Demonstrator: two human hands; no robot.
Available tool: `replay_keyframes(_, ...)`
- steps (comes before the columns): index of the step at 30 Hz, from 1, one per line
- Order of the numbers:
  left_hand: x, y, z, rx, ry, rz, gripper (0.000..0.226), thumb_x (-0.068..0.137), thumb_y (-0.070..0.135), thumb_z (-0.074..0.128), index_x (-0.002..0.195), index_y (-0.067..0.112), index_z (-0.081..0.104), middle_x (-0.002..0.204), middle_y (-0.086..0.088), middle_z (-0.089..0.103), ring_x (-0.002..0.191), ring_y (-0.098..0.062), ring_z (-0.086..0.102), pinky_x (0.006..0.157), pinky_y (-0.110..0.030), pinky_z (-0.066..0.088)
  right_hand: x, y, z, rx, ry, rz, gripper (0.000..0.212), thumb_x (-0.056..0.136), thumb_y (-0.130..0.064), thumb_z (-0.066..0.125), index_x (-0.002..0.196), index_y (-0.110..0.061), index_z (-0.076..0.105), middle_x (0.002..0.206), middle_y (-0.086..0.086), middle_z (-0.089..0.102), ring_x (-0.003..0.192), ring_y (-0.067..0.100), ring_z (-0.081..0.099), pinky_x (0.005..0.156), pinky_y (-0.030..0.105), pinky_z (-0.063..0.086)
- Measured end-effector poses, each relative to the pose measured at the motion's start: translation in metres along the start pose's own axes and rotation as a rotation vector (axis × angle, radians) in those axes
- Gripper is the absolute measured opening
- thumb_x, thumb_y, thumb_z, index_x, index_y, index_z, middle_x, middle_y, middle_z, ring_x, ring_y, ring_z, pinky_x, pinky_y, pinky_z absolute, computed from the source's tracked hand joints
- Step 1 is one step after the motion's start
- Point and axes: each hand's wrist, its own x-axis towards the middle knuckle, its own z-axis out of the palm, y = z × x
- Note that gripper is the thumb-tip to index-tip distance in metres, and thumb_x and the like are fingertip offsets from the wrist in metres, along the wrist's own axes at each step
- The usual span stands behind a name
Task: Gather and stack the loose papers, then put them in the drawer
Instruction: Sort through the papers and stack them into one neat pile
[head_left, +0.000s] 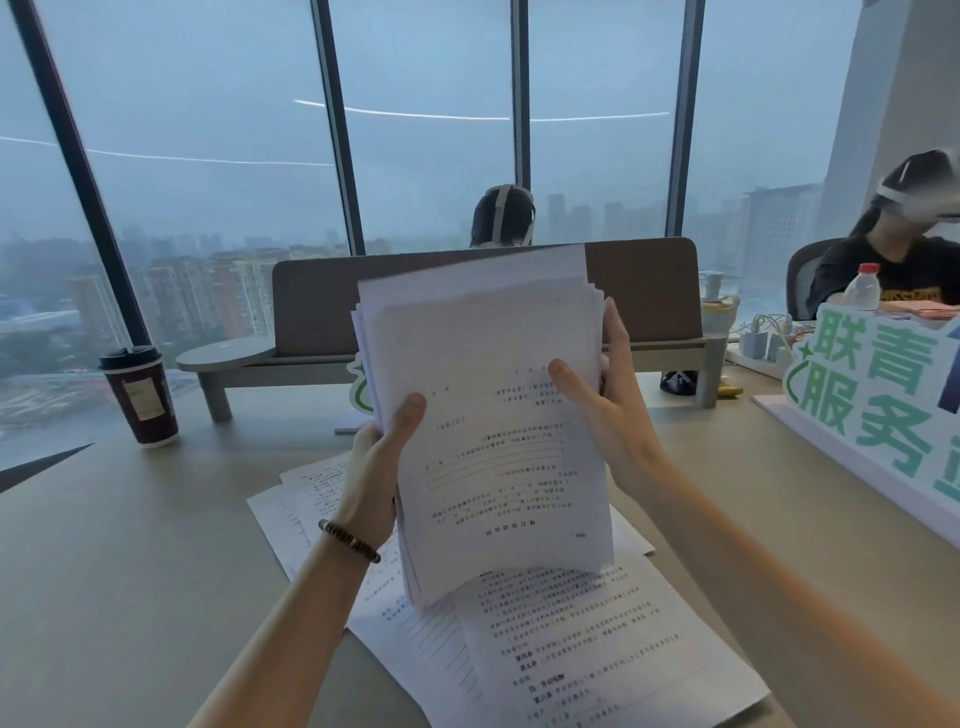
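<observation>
A thick stack of printed white papers (498, 415) stands upright in front of me, its bottom edge resting on other sheets. My left hand (376, 467), a beaded bracelet at its wrist, grips the stack's left edge with the thumb on the front page. My right hand (605, 410) holds the right edge, thumb on the front and fingers behind. Several loose printed sheets (582, 644) lie spread on the beige desk (130, 545) beneath and toward me. No drawer is in view.
A dark paper coffee cup (140, 397) stands at the left. A grey desk divider with a shelf (311, 312) runs across the back. A white-and-green sign (878, 395) stands at right, beside a plastic bottle (862, 286). Two people sit beyond the divider.
</observation>
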Motion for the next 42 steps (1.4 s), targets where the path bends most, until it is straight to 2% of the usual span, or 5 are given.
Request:
replay_keyframes(14,-0.01,-0.019,-0.004,0.02,0.028,-0.025,0.038,0.081,0.043,0.066,0.105,0.015,0.073,0.11,-0.012,0.074,0.102,-0.031,0.07,0.093,-0.055,0.053,-0.026,0.044,0.004,0.036,0.063,0.145,0.05,0.081,-0.054,0.067,0.123,-0.032,0.052,0.115,-0.007,0.07,0.101,0.018,0.07,0.087,0.052,0.059)
replay_keyframes(24,-0.008,-0.026,0.001,0.024,0.13,-0.026,0.033,0.085,0.035,0.064,0.104,0.01,0.072,0.103,-0.009,0.076,0.099,-0.03,0.071,0.084,-0.047,0.057,-0.045,0.055,0.017,-0.037,0.107,0.115,0.035,0.087,-0.05,0.06,0.113,-0.032,0.044,0.109,-0.012,0.068,0.097,0.014,0.069,0.08,0.042,0.06)
replay_keyframes(35,-0.004,-0.049,-0.023,0.447,0.049,0.006,0.009,0.093,0.022,0.064,0.095,0.026,0.071,0.091,0.001,0.076,0.086,-0.019,0.074,0.07,-0.039,0.062,-0.035,0.055,0.015,-0.279,0.015,0.296,0.02,0.1,-0.031,0.055,0.118,-0.024,0.047,0.106,-0.006,0.067,0.087,0.012,0.069,0.061,0.024,0.058)
replay_keyframes(39,0.001,-0.052,-0.038,0.295,0.093,-0.215,0.017,0.093,0.023,0.065,0.102,0.01,0.071,0.098,-0.012,0.076,0.085,-0.032,0.074,0.072,-0.047,0.061,-0.028,0.062,0.008,-0.291,-0.115,0.519,0.023,0.102,-0.037,0.051,0.116,-0.021,0.06,0.108,-0.004,0.071,0.094,0.018,0.071,0.086,0.044,0.06)
replay_keyframes(42,0.009,-0.053,-0.057,0.278,0.131,-0.44,0.02,0.092,0.021,0.065,0.098,0.003,0.07,0.093,-0.016,0.075,0.072,-0.03,0.073,0.061,-0.035,0.061,-0.026,0.067,-0.005,-0.601,-0.164,0.491,0.043,0.105,-0.044,0.037,0.103,-0.013,0.067,0.099,0.001,0.068,0.092,0.019,0.064,0.084,0.038,0.051)
